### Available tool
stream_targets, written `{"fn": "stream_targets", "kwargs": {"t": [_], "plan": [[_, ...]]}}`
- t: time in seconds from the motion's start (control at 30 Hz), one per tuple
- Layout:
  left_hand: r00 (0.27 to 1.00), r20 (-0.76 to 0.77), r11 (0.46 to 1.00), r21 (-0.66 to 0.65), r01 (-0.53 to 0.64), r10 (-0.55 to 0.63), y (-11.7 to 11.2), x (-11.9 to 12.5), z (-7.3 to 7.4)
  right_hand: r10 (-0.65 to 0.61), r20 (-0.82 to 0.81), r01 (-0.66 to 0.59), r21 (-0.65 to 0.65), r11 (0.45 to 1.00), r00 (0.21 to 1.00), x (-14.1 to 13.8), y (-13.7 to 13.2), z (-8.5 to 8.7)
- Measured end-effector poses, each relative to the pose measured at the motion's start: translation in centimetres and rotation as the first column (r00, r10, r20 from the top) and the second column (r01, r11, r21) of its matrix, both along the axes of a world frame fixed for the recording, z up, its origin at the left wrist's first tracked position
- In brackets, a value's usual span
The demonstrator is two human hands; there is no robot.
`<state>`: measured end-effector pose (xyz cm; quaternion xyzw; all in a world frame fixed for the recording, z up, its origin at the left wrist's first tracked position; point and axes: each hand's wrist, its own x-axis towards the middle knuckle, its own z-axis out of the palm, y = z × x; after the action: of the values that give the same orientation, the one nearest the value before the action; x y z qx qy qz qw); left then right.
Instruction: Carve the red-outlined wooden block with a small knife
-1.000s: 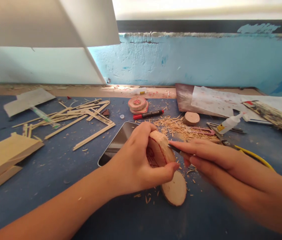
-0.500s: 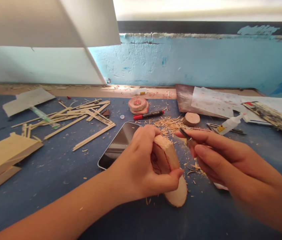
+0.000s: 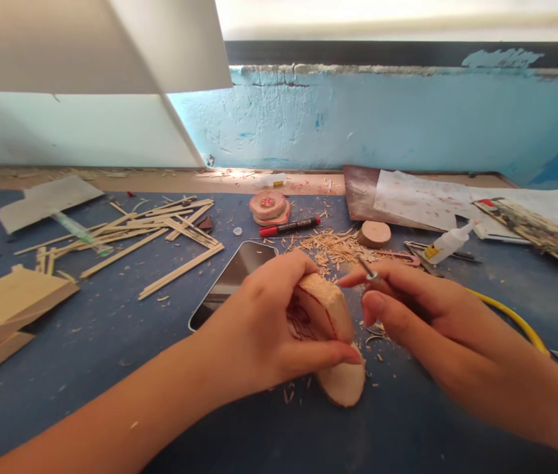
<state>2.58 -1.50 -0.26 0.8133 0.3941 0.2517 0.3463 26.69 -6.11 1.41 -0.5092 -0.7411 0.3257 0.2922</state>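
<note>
My left hand (image 3: 269,316) grips a thick wood slice (image 3: 338,309) on edge, fingers behind it and thumb along its lower rim. Red lines are drawn on the slice's inner face, and its upper edge looks cut away. A second, pale wood slice (image 3: 342,385) lies beneath it on the table. My right hand (image 3: 421,316) is closed around a small carving tool with a thin metal blade (image 3: 367,268); its handle is mostly hidden by the fingers. The blade points up and left, just right of the held slice and apart from it.
Wood shavings (image 3: 331,247), a red marker (image 3: 289,227), a phone (image 3: 232,280) and red-marked wood discs (image 3: 267,205) lie beyond my hands. Thin sticks (image 3: 180,270) and boards (image 3: 6,306) are left; a glue bottle (image 3: 449,243), round wood piece (image 3: 375,233) and yellow strip (image 3: 513,316) right.
My right hand has turned and shifted slightly left and down with the carving tool. The yellow strip beside it now shows. The held slice has tilted a little in my left hand.
</note>
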Motion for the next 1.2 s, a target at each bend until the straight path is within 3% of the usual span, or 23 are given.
{"fn": "stream_targets", "kwargs": {"t": [0.03,0.1,0.17,0.3,0.53,0.77,0.9,1.07,1.2], "plan": [[1.000,-0.013,0.999,-0.047,0.019,-0.020,0.2,-0.3,0.5,0.025,0.030,-0.025,0.006,1.000,0.999,0.2,-0.1,0.1],[0.998,-0.057,1.000,-0.007,-0.008,0.008,0.6,-0.8,1.4,0.040,0.058,-0.043,0.051,0.998,0.997,0.4,-0.5,0.2],[0.996,-0.073,0.996,-0.074,0.052,-0.057,0.8,-1.2,1.9,0.049,0.073,-0.056,0.101,0.993,0.996,0.5,-0.9,0.2],[0.980,-0.039,0.936,-0.303,0.177,-0.197,0.9,-1.8,1.9,0.159,0.114,-0.169,0.084,0.982,0.981,0.6,-1.0,0.5],[0.947,0.020,0.872,-0.385,0.303,-0.320,1.6,-2.8,2.2,0.176,0.096,-0.185,0.091,0.978,0.980,1.3,-1.1,0.3],[0.941,0.041,0.805,-0.506,0.309,-0.335,1.9,-2.9,2.4,0.193,0.087,-0.199,0.059,0.978,0.977,0.9,-1.0,0.3],[0.947,0.024,0.805,-0.520,0.285,-0.320,1.8,-2.7,2.0,0.187,0.074,-0.191,0.053,0.980,0.980,0.7,-0.9,0.4],[0.954,-0.096,0.856,-0.474,0.207,-0.284,2.0,-2.6,1.8,0.165,0.069,-0.169,0.054,0.984,0.984,0.7,-0.8,-0.1],[0.959,-0.073,0.853,-0.480,0.207,-0.274,1.9,-2.5,1.8,0.200,0.059,-0.204,0.056,0.977,0.978,0.4,-0.5,-0.4]]}}
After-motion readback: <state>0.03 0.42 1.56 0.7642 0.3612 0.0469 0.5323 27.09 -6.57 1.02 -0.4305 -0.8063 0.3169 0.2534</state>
